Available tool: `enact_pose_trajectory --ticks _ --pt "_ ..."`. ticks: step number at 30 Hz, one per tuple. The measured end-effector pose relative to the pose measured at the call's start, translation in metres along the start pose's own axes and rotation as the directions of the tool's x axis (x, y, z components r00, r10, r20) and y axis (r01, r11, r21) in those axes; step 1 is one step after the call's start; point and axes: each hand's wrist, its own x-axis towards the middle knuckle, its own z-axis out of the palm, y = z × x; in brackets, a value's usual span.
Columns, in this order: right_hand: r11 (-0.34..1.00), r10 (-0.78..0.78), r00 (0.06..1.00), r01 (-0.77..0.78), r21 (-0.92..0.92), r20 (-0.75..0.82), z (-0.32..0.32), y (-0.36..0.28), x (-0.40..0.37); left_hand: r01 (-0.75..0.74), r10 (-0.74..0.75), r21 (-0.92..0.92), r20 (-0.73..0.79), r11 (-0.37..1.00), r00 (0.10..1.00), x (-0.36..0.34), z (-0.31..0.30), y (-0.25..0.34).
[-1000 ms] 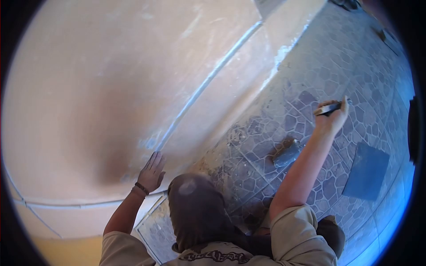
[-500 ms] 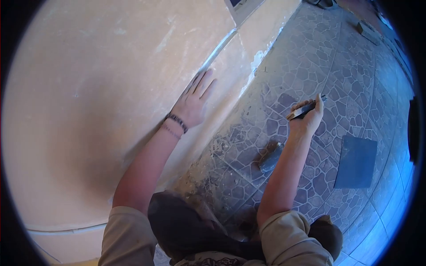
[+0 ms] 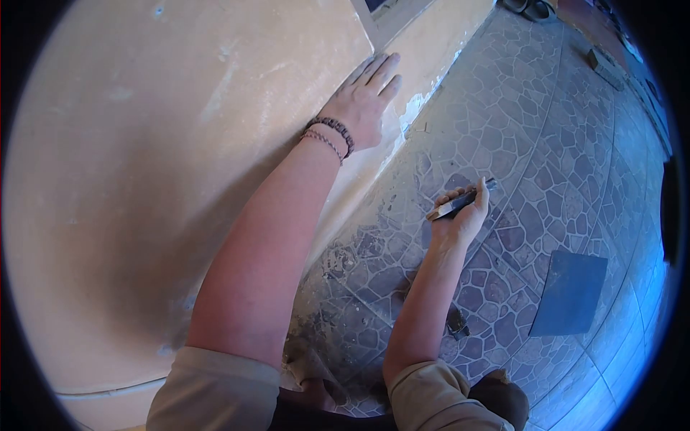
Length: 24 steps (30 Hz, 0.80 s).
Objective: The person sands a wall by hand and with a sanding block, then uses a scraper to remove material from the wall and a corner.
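Observation:
My left hand [image 3: 365, 100] lies flat against the plastered wall [image 3: 172, 129], its fingers stretched out along the wall's corner edge just below a frame-like opening. Two bracelets [image 3: 332, 134] circle that wrist. Over the floor, my right hand [image 3: 463, 215] is closed round a short dark tool with a pale end [image 3: 453, 206]. The fingers cover part of the tool, so its exact kind is not clear. Below that hand, my right forearm partly hides a small dark object [image 3: 458, 325] on the floor.
The floor [image 3: 503, 136] has a stone pattern, dusty along the wall's foot. A dark grey rectangular sheet [image 3: 570, 294] lies at the right. Farther off are a brick-like block [image 3: 606, 68] and dark shoes [image 3: 530, 8]. Paint is chipped along the wall's lower edge [image 3: 413, 108].
My left hand has slid up along the wall's edge toward the opening. My right hand, still holding the tool, appears lower and further left. The view has shifted a little.

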Motion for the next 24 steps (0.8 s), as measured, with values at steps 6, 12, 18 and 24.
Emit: enact_pose_trajectory --ticks 6,12,18,24 --pt "0.997 0.032 0.999 -0.030 -0.069 0.031 -0.009 0.008 -0.006 -0.109 0.073 0.188 0.186 0.976 0.980 -0.001 -0.009 0.004" --pt "0.999 0.046 0.999 -0.046 -0.026 0.025 -0.005 -0.009 -0.014 -0.037 -0.056 0.220 0.404 0.975 0.913 -0.136 0.061 0.060" --pt "0.991 -0.052 0.999 0.051 -0.120 0.000 -0.018 0.010 0.000 0.170 -0.144 -0.010 0.486 0.985 0.862 -0.401 0.087 0.088" --pt "0.897 0.232 0.972 -0.201 -0.394 0.034 -0.025 0.071 -0.050 0.399 -0.266 -0.129 0.560 0.908 0.785 -0.491 0.036 0.110"
